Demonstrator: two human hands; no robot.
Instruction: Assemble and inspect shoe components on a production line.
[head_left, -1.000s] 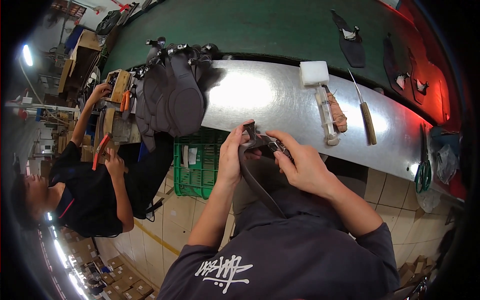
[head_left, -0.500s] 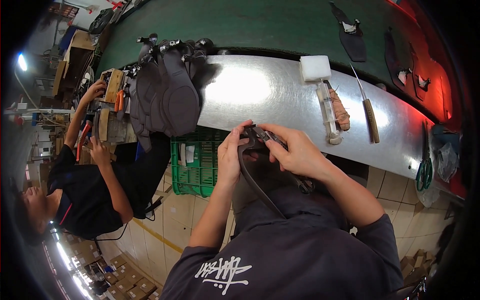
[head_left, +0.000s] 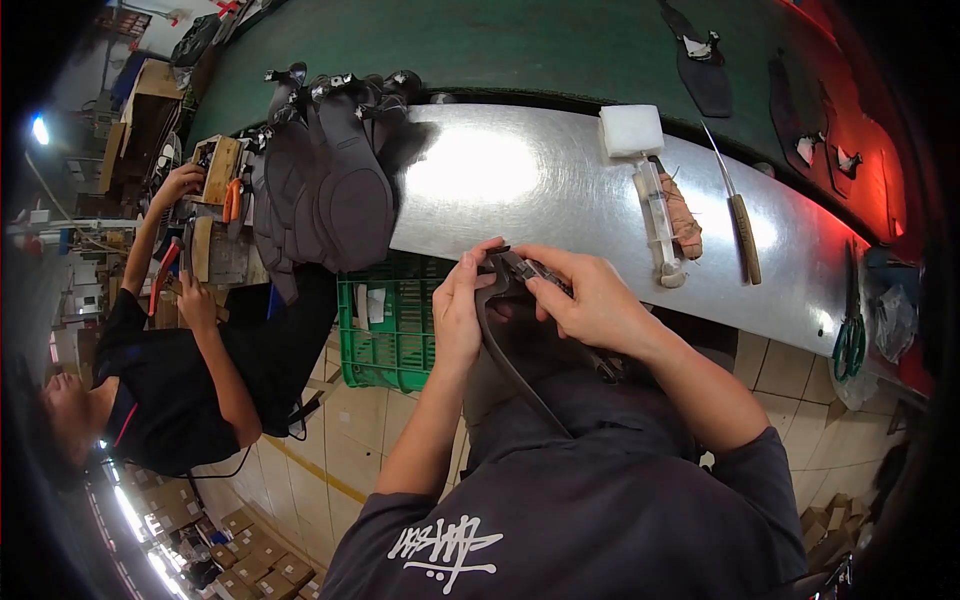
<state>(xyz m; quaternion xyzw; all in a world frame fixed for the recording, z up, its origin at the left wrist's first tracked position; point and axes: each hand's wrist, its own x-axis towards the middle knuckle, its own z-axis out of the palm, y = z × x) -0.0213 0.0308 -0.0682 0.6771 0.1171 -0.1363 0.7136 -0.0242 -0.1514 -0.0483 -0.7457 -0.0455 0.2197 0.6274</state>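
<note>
My left hand [head_left: 460,310] is closed round the upper end of a dark, curved shoe sole [head_left: 515,375], seen edge-on, its other end against my shirt. My right hand [head_left: 595,300] grips what look like metal pliers [head_left: 527,268], their jaws at the top end of the sole between my hands; a handle end shows below the palm. What the jaws bite on is too small to make out. A stack of similar dark soles [head_left: 355,205] with shiny pieces at their ends lies on the left of the metal bench [head_left: 480,215].
Along the bench lie a white foam block [head_left: 631,131], a syringe [head_left: 658,220], a wrapped tan bundle [head_left: 683,220] and a wooden-handled awl [head_left: 740,225]. Green-handled scissors [head_left: 850,345] hang at the right end. Below stands a green crate [head_left: 385,365]. A co-worker [head_left: 180,380] sits at left.
Both hands keep nearly the same place and grip on the sole and pliers. The view has shifted slightly; the co-worker's hands have barely moved.
</note>
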